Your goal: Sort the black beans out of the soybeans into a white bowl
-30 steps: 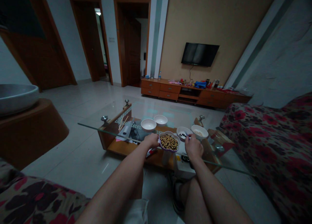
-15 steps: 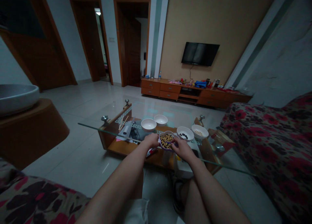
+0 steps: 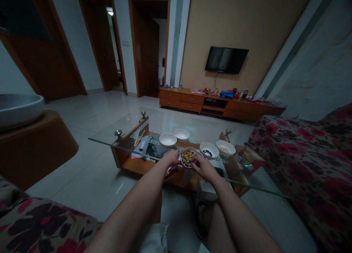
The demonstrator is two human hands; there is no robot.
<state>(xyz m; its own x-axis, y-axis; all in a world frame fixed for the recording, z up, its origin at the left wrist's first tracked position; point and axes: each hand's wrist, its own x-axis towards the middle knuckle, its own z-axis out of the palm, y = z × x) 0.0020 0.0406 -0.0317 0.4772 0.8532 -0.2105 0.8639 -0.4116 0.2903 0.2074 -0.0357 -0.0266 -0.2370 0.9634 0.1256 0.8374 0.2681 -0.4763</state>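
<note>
Two hands at one scalloped purple-rimmed dish (image 3: 188,158) of beans (image 3: 187,158), near the front edge of the glass desk (image 3: 104,142): left hand (image 3: 172,158) with fingers curled over the rim, right hand (image 3: 205,168) with fingers drawn together at the far rim, any small held item hidden. Risk: a slip or tilt could spill beans across the glass and over the edge.

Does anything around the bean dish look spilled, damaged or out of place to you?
No beans show spilled on the glass tabletop near the purple-rimmed dish, which the left hand holds. Oddest is the white wall at right: its plaster looks cracked and blotchy, though the light is dim.
</note>
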